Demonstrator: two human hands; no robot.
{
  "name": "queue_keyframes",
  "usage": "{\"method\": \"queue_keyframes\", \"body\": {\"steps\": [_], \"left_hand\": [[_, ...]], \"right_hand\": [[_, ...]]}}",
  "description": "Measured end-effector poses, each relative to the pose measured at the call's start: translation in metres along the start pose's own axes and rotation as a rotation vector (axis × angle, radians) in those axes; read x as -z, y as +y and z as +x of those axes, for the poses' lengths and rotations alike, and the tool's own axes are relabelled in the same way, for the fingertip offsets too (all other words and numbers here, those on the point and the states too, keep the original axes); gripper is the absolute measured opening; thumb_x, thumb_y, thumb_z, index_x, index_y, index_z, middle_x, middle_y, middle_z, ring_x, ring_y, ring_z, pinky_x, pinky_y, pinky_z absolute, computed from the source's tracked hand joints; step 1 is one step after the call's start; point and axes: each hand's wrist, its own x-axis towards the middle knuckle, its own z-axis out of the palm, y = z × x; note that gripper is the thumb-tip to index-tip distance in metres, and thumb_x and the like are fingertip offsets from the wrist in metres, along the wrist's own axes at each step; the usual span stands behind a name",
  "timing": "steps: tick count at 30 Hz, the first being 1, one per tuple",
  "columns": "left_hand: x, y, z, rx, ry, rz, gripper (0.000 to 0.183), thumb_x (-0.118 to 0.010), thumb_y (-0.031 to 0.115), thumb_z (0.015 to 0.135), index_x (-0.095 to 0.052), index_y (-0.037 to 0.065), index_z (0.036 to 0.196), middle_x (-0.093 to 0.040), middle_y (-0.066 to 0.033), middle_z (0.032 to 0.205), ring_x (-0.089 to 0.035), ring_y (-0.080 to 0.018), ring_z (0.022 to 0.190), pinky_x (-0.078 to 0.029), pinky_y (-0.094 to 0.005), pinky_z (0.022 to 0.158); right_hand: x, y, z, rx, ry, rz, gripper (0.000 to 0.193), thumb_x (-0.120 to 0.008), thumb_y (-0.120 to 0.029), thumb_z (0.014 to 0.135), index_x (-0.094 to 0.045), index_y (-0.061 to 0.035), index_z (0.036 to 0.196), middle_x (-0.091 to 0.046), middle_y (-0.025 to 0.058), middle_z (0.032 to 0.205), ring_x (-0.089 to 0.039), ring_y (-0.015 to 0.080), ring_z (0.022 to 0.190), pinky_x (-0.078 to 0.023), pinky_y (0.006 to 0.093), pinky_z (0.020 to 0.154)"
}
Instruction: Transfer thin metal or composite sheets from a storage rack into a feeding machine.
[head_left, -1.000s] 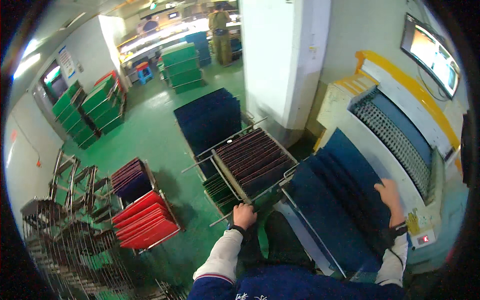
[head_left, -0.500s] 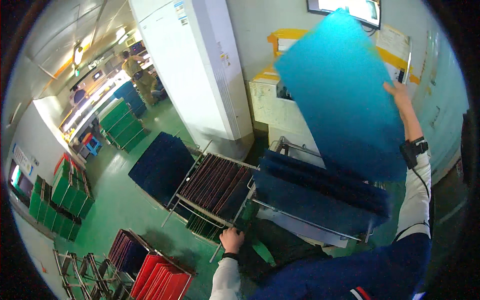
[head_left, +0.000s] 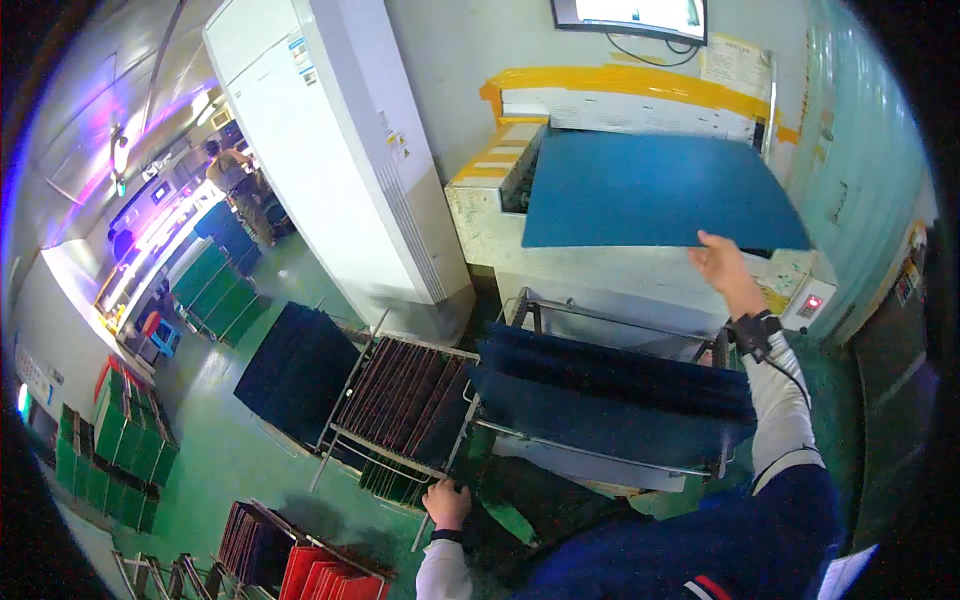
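Observation:
A flat blue panel (head_left: pixel 650 190) lies almost level across the white machine (head_left: pixel 600 265) by the wall, its far edge towards the machine's opening. At the panel's near edge is my right hand (head_left: pixel 722 268), its fingertips on that edge and the other fingers partly hidden. Low in the middle, my left hand (head_left: pixel 447 503) is closed around the metal bar (head_left: pixel 425 525) of a rack that holds thin dark panels (head_left: pixel 405 385). Between me and the machine, a metal rack (head_left: pixel 590 450) carries a leaning stack of dark blue panels (head_left: pixel 620 395).
A tall white cabinet (head_left: pixel 330 140) stands left of the machine. More dark blue panels (head_left: pixel 300 362) lean beyond the left rack. Red panels (head_left: pixel 325 572) sit at lower left, green ones (head_left: pixel 135 430) farther left. A person (head_left: pixel 235 185) stands at a lit bench far back.
The blue panel has come down from a raised, tilted position to lie across the machine. My right hand has moved lower and inward with it. My left hand has stayed on the bar.

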Motion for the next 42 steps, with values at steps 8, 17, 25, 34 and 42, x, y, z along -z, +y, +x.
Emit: {"method": "queue_keyframes", "body": {"steps": [8,17,25,34,42], "left_hand": [[0.006,0.002,0.001,0.025,-0.090,0.050,0.036,-0.071,0.039,0.078,-0.073,0.012,0.101,-0.072,-0.0097,0.102,-0.063,-0.0310,0.105,-0.047,-0.0500,0.091],[-0.009,-0.007,0.001,0.013,-0.038,0.063,0.035,-0.072,0.039,0.078,-0.075,0.015,0.104,-0.072,-0.0090,0.105,-0.063,-0.0318,0.105,-0.046,-0.0502,0.092],[-0.006,-0.001,0.002,0.017,-0.042,0.068,0.034,-0.073,0.039,0.078,-0.075,0.014,0.101,-0.072,-0.0089,0.105,-0.063,-0.0322,0.105,-0.046,-0.0506,0.092],[0.000,0.000,0.001,0.032,-0.078,0.052,0.035,-0.069,0.038,0.079,-0.075,0.014,0.105,-0.071,-0.0094,0.106,-0.062,-0.0325,0.107,-0.045,-0.0510,0.094],[0.000,0.004,0.000,0.038,-0.079,0.046,0.040,-0.069,0.037,0.080,-0.073,0.014,0.112,-0.071,-0.0113,0.110,-0.061,-0.0325,0.112,-0.044,-0.0516,0.097]], "right_hand": [[-0.012,0.079,-0.024,-0.266,0.041,0.095,0.037,-0.073,-0.030,0.091,-0.052,-0.0048,0.108,-0.066,0.0167,0.103,-0.065,0.0287,0.089,-0.056,0.0380,0.077],[-0.022,0.094,-0.009,-0.265,0.020,0.105,0.033,-0.070,-0.034,0.093,-0.055,-0.0063,0.103,-0.068,0.0153,0.100,-0.064,0.0254,0.084,-0.055,0.0374,0.072],[-0.018,0.085,0.014,-0.282,-0.003,0.051,0.033,-0.070,-0.036,0.093,-0.056,-0.0076,0.102,-0.067,0.0124,0.102,-0.063,0.0217,0.083,-0.053,0.0343,0.072],[-0.024,0.081,0.025,-0.283,0.060,0.030,0.037,-0.066,-0.036,0.095,-0.058,-0.0012,0.103,-0.070,0.0140,0.098,-0.065,0.0224,0.078,-0.055,0.0344,0.068],[-0.015,0.083,0.033,-0.253,0.059,0.031,0.039,-0.067,-0.037,0.094,-0.060,0.0002,0.103,-0.071,0.0138,0.097,-0.066,0.0229,0.078,-0.055,0.0333,0.067]]}}
